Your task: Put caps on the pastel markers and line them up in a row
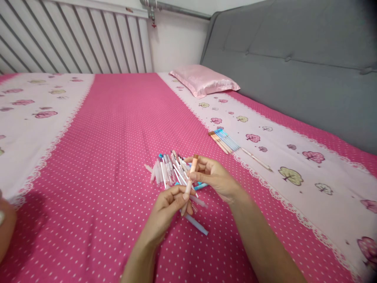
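Both my hands grip one peach-coloured pen (190,181) over the pink dotted bedsheet (118,137). My left hand (169,206) pinches the pen's lower part. My right hand (213,175) is closed around its upper end. Just behind the hands lies a loose pile of several pens (171,169), white, pink and blue. A light blue pen (196,225) lies on the sheet under my left hand.
A neat row of several blue and peach pens (224,141) lies to the right on the pale tree-print strip, with a single white pen (257,159) beside it. A pink pillow (204,80) rests against the grey headboard (294,67). A knee (6,226) shows at the left edge.
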Tool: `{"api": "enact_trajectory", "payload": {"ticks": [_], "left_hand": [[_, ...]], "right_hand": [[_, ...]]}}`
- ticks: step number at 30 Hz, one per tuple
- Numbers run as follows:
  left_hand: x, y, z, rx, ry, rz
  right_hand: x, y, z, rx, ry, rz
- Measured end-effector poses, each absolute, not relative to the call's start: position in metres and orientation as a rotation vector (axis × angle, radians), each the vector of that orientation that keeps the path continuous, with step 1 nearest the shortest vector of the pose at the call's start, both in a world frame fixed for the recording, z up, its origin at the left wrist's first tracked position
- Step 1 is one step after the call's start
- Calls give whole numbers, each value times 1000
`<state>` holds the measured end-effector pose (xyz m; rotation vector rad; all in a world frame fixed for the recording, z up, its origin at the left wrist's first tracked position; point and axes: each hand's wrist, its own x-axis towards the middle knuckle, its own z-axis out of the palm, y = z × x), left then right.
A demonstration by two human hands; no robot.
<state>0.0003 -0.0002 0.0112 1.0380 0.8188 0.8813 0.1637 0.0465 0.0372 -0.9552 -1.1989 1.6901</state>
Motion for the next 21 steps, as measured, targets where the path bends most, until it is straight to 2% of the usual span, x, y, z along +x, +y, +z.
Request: {"api": "enact_trajectory", "payload": {"ticks": [12, 21], "left_hand": [[-1, 0, 11, 1011, 830, 896], [-1, -1, 11, 1057, 840, 877]], "right_hand": [[168, 45, 40, -811, -1237, 1780], [165, 46, 37, -868, -1224, 1759]]}}
